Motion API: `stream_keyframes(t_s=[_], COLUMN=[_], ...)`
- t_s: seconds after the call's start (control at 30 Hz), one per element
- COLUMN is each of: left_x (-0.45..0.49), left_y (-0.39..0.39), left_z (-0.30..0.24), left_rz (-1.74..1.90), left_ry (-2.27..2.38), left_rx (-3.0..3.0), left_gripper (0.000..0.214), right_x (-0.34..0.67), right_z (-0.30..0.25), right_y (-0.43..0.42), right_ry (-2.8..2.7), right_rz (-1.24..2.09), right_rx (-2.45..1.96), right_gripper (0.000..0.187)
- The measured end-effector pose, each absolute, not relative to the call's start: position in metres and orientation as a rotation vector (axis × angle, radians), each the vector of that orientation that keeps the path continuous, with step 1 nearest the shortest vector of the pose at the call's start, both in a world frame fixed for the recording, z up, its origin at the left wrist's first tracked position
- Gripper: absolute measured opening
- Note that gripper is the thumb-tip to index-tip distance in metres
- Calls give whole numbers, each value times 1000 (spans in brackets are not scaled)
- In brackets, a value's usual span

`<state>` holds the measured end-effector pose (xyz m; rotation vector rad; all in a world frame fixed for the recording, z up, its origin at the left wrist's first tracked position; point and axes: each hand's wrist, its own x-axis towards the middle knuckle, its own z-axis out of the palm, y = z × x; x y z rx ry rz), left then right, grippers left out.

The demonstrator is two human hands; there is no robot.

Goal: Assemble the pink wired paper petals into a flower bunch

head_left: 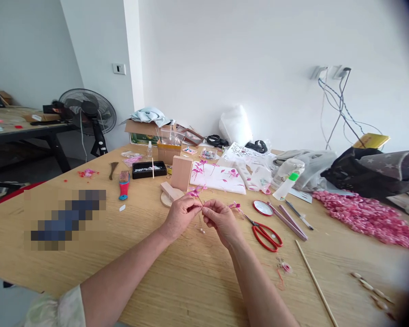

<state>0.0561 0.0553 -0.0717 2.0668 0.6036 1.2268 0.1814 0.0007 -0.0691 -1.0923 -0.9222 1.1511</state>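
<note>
My left hand (181, 215) and my right hand (221, 218) meet over the middle of the table, fingertips almost touching. Both are closed in a pinch on the thin stem of a small pink artificial flower (194, 193), whose petals rise above the fingers. Just below the fingertips are small pearl-like beads (202, 230); whether they hang or lie on the wood is unclear. Another pink flower (234, 205) shows beyond my right hand. To the right lie red-handled scissors (266, 237), and behind the hands a wooden block (182, 173) stands upright.
A white pad (218, 178) with pink flowers lies behind the hands. Left are a red-and-blue brush (123, 185) and a black tray (149, 170). Rightward are a round mirror (263, 208), tweezers (293, 222), a clear bottle (288, 179), a wooden stick (315, 281) and a pink pile (364, 218).
</note>
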Motion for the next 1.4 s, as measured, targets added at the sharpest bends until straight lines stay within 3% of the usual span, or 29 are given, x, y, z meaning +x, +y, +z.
stream_keyframes(t_s=[0.37,0.73,1.0,1.2,1.4], left_x=[55,57,51,53,53], left_y=[56,66,59,53,55], left_z=[-75,-83,-67,-63,-64], left_rz=[1278,1160,1185,1099,1092], left_ry=[656,716,644,547,520], left_rx=[2047,1930,1879,1559,1276], left_gripper=[10,11,22,13,19], right_x=[178,186,187,183,182], right_z=[-68,-69,-68,-74,-72], right_y=[3,0,-1,-1,-1], right_ry=[-918,-767,-791,-925,-912], right_rz=[1055,1336,1391,1430,1368], right_rx=[-1117,-801,-770,-899,-952], right_gripper=[19,22,20,20,18])
